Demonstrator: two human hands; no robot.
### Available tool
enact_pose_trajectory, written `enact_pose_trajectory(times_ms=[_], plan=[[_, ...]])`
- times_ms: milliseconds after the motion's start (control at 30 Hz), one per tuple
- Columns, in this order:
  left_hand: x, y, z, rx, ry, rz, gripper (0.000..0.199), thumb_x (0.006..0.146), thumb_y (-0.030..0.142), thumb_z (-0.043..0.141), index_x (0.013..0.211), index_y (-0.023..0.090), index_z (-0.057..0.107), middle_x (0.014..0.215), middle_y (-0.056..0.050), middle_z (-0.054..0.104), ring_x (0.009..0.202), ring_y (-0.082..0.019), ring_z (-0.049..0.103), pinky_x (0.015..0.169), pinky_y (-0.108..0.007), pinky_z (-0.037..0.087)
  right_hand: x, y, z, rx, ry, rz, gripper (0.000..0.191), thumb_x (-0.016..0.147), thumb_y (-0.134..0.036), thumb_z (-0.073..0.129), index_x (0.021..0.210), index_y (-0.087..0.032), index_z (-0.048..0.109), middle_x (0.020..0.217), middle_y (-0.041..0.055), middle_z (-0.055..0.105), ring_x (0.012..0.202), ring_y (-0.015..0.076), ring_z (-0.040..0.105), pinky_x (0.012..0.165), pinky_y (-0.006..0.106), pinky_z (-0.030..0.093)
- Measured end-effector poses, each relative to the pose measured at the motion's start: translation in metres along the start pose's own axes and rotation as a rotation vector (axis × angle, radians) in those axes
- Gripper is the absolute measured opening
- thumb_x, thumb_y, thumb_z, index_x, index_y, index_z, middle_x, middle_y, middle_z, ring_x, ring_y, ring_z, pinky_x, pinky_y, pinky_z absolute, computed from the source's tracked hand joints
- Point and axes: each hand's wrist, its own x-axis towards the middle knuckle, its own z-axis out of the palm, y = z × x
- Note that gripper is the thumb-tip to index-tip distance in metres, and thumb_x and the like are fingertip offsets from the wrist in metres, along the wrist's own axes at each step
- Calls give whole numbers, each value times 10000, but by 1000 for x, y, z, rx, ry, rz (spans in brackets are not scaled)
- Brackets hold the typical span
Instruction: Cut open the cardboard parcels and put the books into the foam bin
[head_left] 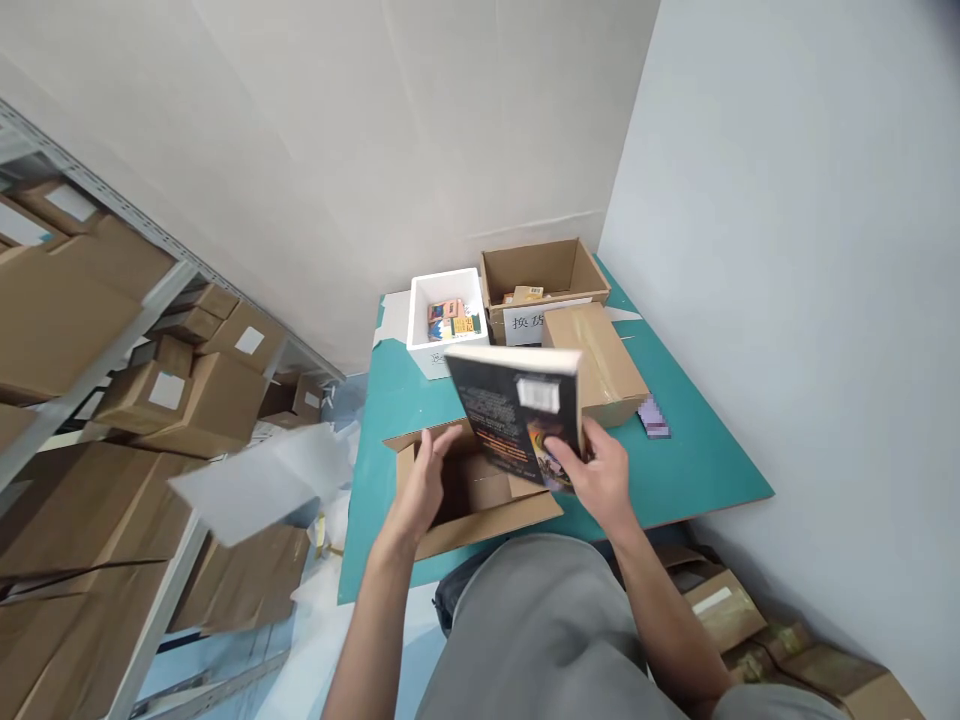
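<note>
Head view: dark book [499,415] held by right hand [602,478]

Its edge is clamped between thumb and fingers. Left of this grip, an open carton [487,526] is overlapped by the left hand [421,487], thumb and fingers parted.

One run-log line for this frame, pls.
right hand: holds black book, tilted | left hand: at open carton, contact unclear | white box: on green table | taped carton: partly behind black book

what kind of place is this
Probably a storeroom with a packing corner, going by the shelves stacked with cardboard boxes on the left and the green table bearing an open box, where the right hand holds a book.
</note>
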Motion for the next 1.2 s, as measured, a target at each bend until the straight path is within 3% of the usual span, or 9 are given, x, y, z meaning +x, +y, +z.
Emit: enact_pose_trajectory(times_ms=[133,200,300,500,667,900,1067,1133,1200], plan=[[-6,3,23,-350,-85,-203,759,831,799,685,1228,158,776,1349,-159,759,1469,-429,547,1218,-555,457,2,-11,-6,-307,-294,-501,396,1031,-159,575,1259,-404,787,1343,-18,776,1398,284,627,1234,536,434],[-6,5,23,-447,-74,-219,727,811,775,711,1207,168,776,1308,-148,777,1401,-432,609,1156,-563,520,5,-12,-8,-441,-338,-589,543,1008,-67,536,1306,-460,764,1456,-44,715,1541,279,484,1306,605,315],[-8,8,16,-514,-114,-231,673,827,712,711,1240,184,767,1322,-135,774,1339,-420,662,1109,-574,557,8,-1,-8,-496,-338,-582,640,970,-18,518,1362,-474,737,1554,-44,640,1601,283,393,1308,638,310],[-23,6,7,-395,-34,-259,569,603,315,854,1133,127,773,1176,-157,810,1099,-387,769,963,-530,634,4,39,-9,-413,-272,-448,602,1046,-62,442,1377,-470,734,1603,-42,595,1592,284,407,1236,617,432],[-34,11,21,-252,153,-26,496,632,308,861,1095,177,739,1035,-70,821,922,-307,791,775,-405,648,2,39,1,-274,-298,-231,433,1090,-305,558,1501,-402,656,1523,3,672,1553,314,472,1241,610,456],[-53,2,56,273,75,386,561,935,386,669,1466,204,673,1434,-108,720,1346,-366,664,1151,-451,528,-11,-8,59,136,-375,63,798,934,-467,783,1649,-288,478,1574,105,624,1358,322,671,1031,442,636],[-58,1,59,683,-82,605,743,922,384,762,1621,299,528,1737,-66,406,1631,-350,339,1348,-495,284,3,2,78,383,-19,297,444,890,-528,808,1205,-215,794,1203,106,826,1125,330,774,989,439,624],[-51,2,45,679,24,603,760,935,433,769,1633,304,500,1764,-77,354,1642,-345,316,1338,-515,304,8,10,71,586,21,407,424,850,-521,851,1136,-211,812,1197,95,830,1136,329,772,1009,445,618],[-41,3,26,522,252,538,828,929,514,778,1653,272,459,1767,-123,342,1621,-359,358,1309,-519,358,10,16,61,739,4,522,450,797,-485,911,1148,-220,816,1196,80,833,1136,326,775,1008,452,626]])
